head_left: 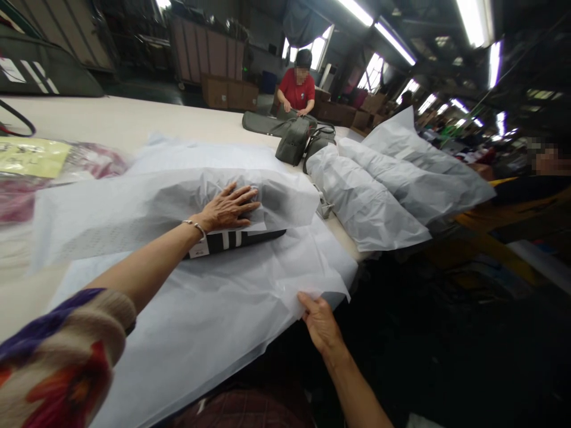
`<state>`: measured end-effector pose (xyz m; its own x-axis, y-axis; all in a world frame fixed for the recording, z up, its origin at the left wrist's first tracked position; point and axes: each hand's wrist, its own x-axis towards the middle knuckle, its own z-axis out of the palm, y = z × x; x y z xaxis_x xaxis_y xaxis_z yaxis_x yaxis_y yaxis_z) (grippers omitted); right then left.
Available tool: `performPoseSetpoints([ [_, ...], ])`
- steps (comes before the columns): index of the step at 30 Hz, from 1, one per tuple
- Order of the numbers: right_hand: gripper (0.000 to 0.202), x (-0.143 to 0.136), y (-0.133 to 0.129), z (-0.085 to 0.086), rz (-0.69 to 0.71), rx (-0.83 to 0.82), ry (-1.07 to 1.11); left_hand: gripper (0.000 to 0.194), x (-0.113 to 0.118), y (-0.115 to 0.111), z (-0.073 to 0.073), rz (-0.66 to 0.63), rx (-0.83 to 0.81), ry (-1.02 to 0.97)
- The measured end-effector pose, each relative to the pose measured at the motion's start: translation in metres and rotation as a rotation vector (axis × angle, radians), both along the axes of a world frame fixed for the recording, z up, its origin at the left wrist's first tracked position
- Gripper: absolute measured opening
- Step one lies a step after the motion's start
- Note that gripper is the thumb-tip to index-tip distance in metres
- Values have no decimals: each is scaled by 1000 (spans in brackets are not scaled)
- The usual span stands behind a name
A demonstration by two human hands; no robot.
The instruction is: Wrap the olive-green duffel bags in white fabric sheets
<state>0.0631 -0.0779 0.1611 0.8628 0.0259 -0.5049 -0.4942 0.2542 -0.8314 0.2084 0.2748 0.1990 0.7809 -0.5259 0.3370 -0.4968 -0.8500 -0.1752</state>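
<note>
My left hand lies with fingers spread on a white sheet of wrapping paper, pressing it over a dark bag. Two white stripes and a white tag show on the bag's near side; the rest is covered by the paper. Beneath it a larger white sheet spreads to the table's front edge. At that sheet's right corner my right hand pinches the paper between thumb and fingers.
Several paper-wrapped bundles lie at the right. Grey bags stand farther back, where a person in a red shirt works with both hands. A striped dark bag and a clear plastic packet with a yellow label are at the left.
</note>
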Motion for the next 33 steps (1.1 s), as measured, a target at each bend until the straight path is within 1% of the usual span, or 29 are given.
performPoseSetpoints([
  [2, 41, -3, 0, -3, -57, 117, 100, 58, -1, 0, 1, 9, -5, 7],
  [4, 41, -5, -3, -9, -83, 147, 149, 58, -1, 0, 1, 11, -4, 10],
  [6, 40, -7, -6, -14, -52, 142, 160, 58, -1, 0, 2, 10, 4, 11],
  [8, 41, -6, -10, -17, 10, 95, 145, 58, -1, 0, 1, 10, 13, 11],
  [10, 42, -4, -13, -18, 50, -62, 79, 59, -1, 0, 0, 12, 21, 12],
  [14, 34, 6, -18, -11, 25, -520, -171, 58, 0, 0, 0, 20, 29, 14],
  [15, 32, 8, -18, -9, 20, -588, -206, 58, -1, 0, 1, 21, 31, 13],
  [16, 32, 8, -18, -6, 23, -621, -216, 58, -1, -1, 2, 20, 32, 11],
  [17, 32, 8, -18, -4, 36, -618, -198, 58, -2, -1, 2, 19, 33, 8],
  [18, 33, 7, -17, -2, 62, -573, -156, 58, -2, -1, 3, 17, 33, 6],
  [19, 34, 5, -16, -1, 98, -490, -99, 58, -3, -2, 4, 15, 31, 3],
  [21, 42, 0, -12, -1, 150, -267, 16, 57, -4, -2, 5, 9, 18, 1],
  [23, 48, -6, -9, -3, 148, -89, 105, 58, -5, -2, 6, 2, -3, 2],
  [24, 49, -9, -7, -4, 128, -37, 133, 58, -5, -2, 5, 0, -14, 3],
  [28, 51, -20, -4, -18, 75, 51, 199, 60, -4, -2, 3, -1, -35, 2],
  [33, 51, -34, -5, -41, -4, 1, 226, 60, -3, 0, 1, -4, -20, -5],
])
